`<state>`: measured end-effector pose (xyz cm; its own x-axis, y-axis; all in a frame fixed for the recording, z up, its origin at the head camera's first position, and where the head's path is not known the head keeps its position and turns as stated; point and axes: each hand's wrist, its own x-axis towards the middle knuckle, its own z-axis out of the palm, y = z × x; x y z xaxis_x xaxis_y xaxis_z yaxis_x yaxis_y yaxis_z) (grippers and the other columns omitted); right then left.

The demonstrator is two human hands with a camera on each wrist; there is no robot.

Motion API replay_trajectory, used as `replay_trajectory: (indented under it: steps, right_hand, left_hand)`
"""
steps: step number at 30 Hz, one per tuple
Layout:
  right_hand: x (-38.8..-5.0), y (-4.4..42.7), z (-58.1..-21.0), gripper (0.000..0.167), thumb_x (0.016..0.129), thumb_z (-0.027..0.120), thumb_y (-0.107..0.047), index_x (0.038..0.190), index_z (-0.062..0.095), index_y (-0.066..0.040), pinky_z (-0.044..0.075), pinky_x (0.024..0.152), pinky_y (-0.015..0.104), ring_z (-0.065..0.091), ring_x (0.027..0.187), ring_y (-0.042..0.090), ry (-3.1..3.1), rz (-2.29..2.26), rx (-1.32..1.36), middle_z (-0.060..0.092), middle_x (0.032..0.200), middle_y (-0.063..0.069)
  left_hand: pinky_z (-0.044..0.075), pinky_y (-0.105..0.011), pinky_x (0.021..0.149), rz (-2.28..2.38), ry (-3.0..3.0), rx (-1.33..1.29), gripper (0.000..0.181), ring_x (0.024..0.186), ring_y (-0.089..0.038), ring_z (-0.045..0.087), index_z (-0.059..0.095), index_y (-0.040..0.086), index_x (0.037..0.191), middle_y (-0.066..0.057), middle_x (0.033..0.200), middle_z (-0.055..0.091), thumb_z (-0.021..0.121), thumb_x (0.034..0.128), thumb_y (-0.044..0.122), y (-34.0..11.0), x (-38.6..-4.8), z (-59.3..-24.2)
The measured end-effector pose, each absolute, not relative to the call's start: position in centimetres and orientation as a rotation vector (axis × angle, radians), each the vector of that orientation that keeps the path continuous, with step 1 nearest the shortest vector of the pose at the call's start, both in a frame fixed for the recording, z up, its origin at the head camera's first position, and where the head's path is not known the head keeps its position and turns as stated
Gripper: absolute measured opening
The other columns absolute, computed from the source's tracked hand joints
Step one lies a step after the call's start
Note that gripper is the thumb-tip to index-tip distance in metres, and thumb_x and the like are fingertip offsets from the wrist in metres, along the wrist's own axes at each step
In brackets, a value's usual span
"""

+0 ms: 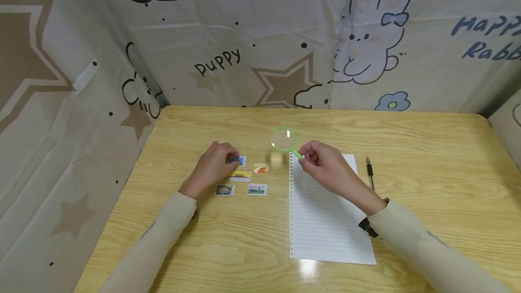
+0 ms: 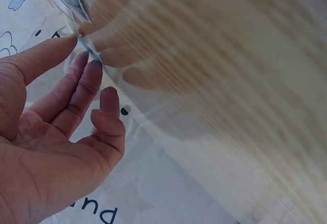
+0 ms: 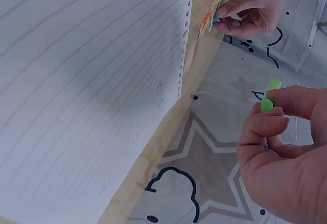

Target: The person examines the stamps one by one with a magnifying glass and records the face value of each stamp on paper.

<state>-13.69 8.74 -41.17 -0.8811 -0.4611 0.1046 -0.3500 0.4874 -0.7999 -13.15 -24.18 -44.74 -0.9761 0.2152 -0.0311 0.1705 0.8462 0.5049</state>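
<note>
My left hand (image 1: 213, 164) pinches a small blue stamp (image 1: 234, 160) between thumb and fingertips, low over the table. In the left wrist view the stamp (image 2: 91, 49) shows almost edge-on. Partly behind it lies another bluish stamp (image 1: 243, 161). Close by are a yellow stamp (image 1: 240, 176), an orange-and-yellow stamp (image 1: 261, 168), a dark green stamp (image 1: 225, 190) and a pale landscape stamp (image 1: 258, 189). My right hand (image 1: 325, 164) grips the handle of a green magnifying glass (image 1: 283, 139), its round lens raised above the table, right of the stamps.
A lined, punched sheet of paper (image 1: 325, 220) lies under my right hand and forearm. To its right is a black pen (image 1: 369, 171). A patterned cloth (image 1: 244, 35) hangs behind the wooden table (image 1: 228, 248) and along its left side.
</note>
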Motion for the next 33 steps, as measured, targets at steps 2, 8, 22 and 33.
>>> replay_trajectory:
  steps: [2, 8, 22, 33]
  right_hand:
    - [-13.9, 8.1, -41.3, 0.011, 0.102, 0.072, -0.002, 0.113, 0.071, 0.003, 0.045, 0.063, 0.027, 0.055, 0.076, 0.018, 2.59, -1.353, -0.726, 0.062, 0.087, 0.003]
    - [-14.4, 6.3, -41.8, 0.012, 0.102, 0.071, -0.002, 0.113, 0.071, 0.002, 0.045, 0.064, 0.027, 0.055, 0.077, 0.017, 2.567, -1.337, -0.738, 0.062, 0.087, 0.003]
    - [-14.5, 3.4, -43.2, 0.01, 0.103, 0.068, 0.0, 0.112, 0.07, 0.001, 0.046, 0.066, 0.029, 0.054, 0.076, 0.015, 2.55, -1.238, -0.828, 0.062, 0.087, 0.002]
    - [-14.0, 2.1, -44.1, 0.011, 0.101, 0.069, 0.001, 0.113, 0.07, 0.0, 0.046, 0.068, 0.03, 0.054, 0.077, 0.015, 2.518, -1.166, -0.859, 0.061, 0.087, 0.001]
  left_hand:
    - [0.048, -0.041, 0.081, 0.786, 2.936, 0.314, 0.012, 0.096, -0.026, 0.051, 0.08, 0.003, 0.108, -0.006, 0.104, 0.071, 0.081, 0.1006, 0.011, -24.2, -13.1, -44.7]
    - [0.046, -0.04, 0.079, 0.775, 2.95, 0.335, 0.012, 0.094, -0.027, 0.05, 0.08, 0.002, 0.108, -0.006, 0.102, 0.072, 0.082, 0.0998, 0.01, -24.3, -13.2, -44.7]
    - [0.048, -0.04, 0.08, 0.778, 2.946, 0.319, 0.014, 0.096, -0.027, 0.051, 0.08, 0.001, 0.11, -0.007, 0.104, 0.072, 0.082, 0.0998, 0.01, -24.1, -13.2, -44.8]
    - [0.045, -0.04, 0.079, 0.722, 2.946, 0.341, 0.009, 0.092, -0.028, 0.049, 0.076, 0.004, 0.089, -0.005, 0.094, 0.069, 0.077, 0.0982, 0.004, -23.9, -13.3, -44.6]
